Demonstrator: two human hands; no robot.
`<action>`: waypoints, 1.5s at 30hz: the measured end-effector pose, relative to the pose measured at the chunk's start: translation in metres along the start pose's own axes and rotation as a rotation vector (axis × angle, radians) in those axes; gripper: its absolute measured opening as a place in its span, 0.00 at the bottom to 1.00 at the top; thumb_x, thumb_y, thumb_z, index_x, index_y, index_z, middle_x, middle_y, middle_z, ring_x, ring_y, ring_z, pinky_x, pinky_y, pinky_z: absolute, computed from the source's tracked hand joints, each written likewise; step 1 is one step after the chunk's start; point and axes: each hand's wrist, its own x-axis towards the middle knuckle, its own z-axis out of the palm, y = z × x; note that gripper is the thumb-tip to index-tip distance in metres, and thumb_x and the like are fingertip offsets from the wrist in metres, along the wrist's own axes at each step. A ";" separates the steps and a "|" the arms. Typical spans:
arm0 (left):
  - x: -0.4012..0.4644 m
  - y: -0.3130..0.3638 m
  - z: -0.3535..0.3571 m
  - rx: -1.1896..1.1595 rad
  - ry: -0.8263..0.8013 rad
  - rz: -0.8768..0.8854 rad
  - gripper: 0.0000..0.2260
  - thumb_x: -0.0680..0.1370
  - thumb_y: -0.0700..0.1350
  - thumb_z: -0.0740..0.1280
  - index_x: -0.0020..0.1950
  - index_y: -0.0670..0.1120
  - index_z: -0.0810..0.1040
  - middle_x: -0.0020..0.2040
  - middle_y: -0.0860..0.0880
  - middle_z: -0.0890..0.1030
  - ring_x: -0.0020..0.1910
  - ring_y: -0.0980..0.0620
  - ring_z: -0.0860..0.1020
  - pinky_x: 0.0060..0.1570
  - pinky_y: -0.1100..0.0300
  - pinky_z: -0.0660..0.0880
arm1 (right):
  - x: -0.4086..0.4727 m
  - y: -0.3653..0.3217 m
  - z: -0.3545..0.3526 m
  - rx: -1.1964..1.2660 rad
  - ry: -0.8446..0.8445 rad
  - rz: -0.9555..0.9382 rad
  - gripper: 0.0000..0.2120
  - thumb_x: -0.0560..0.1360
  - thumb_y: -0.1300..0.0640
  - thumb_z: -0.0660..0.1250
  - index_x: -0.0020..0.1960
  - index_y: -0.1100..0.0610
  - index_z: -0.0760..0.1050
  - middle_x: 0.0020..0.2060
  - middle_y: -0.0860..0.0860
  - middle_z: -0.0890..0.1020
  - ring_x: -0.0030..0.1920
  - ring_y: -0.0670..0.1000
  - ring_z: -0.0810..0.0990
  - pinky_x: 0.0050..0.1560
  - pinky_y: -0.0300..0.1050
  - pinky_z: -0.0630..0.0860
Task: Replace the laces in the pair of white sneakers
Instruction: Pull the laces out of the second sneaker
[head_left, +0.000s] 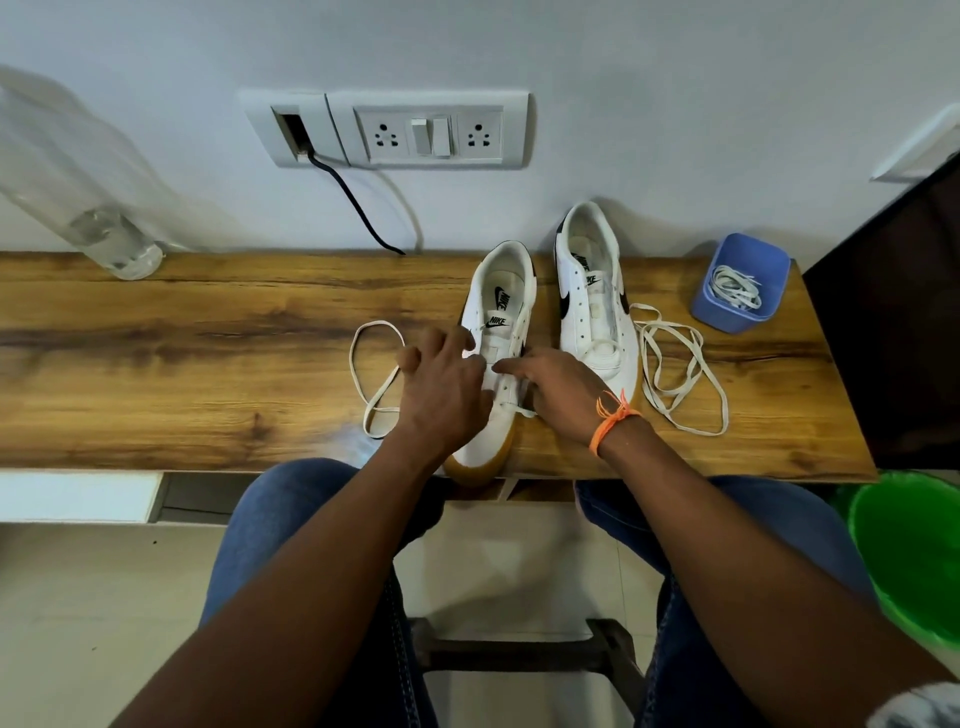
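The wooden table (156, 338) ran along a white wall, carrying both white sneakers side by side near its right half. The near sneaker (496, 364) sat with its gum-soled toe at the table's front edge, tongue exposed and most eyelets bare; the far sneaker (592, 301) stood just beside it to the right, closer to the wall and likewise unlaced. A blue cup (740, 286) at the right end held a bundle of white laces (735, 293). One loose lace (680, 374) lay in loops on the table right of the far sneaker, and another lace (371, 379) looped left of the near sneaker, running under the left hand (441, 389).

That left hand rested over the near sneaker's left eyelet row, fingers curled; whether it pinched the lace I could not tell. The right hand (556, 395) reached in with its forefinger extended onto the tongue, its other fingers bent near a short lace end at the lower eyelets.

The step looked like working the lace at the near sneaker's lowest eyelets. Next would call for pinching the lace tip and guiding it cleanly through an eyelet.
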 end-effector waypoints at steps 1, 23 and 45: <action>0.001 0.000 0.000 0.005 0.009 0.027 0.13 0.74 0.51 0.70 0.55 0.47 0.83 0.65 0.47 0.73 0.64 0.42 0.66 0.58 0.45 0.63 | 0.000 0.000 0.000 0.004 0.003 0.003 0.23 0.76 0.67 0.61 0.67 0.50 0.76 0.60 0.58 0.79 0.58 0.60 0.78 0.55 0.54 0.78; -0.005 -0.016 -0.018 -0.094 -0.097 -0.510 0.14 0.75 0.42 0.63 0.58 0.40 0.77 0.65 0.40 0.67 0.64 0.38 0.64 0.61 0.43 0.62 | -0.008 0.001 0.018 -0.011 0.138 0.045 0.26 0.72 0.71 0.65 0.68 0.56 0.75 0.60 0.59 0.80 0.67 0.63 0.72 0.69 0.61 0.67; 0.001 0.000 -0.010 -0.156 -0.105 -0.162 0.09 0.74 0.42 0.68 0.52 0.48 0.83 0.60 0.49 0.74 0.63 0.47 0.69 0.53 0.49 0.59 | -0.042 -0.041 0.089 0.293 0.330 0.480 0.17 0.74 0.46 0.71 0.51 0.59 0.76 0.47 0.56 0.82 0.48 0.56 0.79 0.41 0.44 0.70</action>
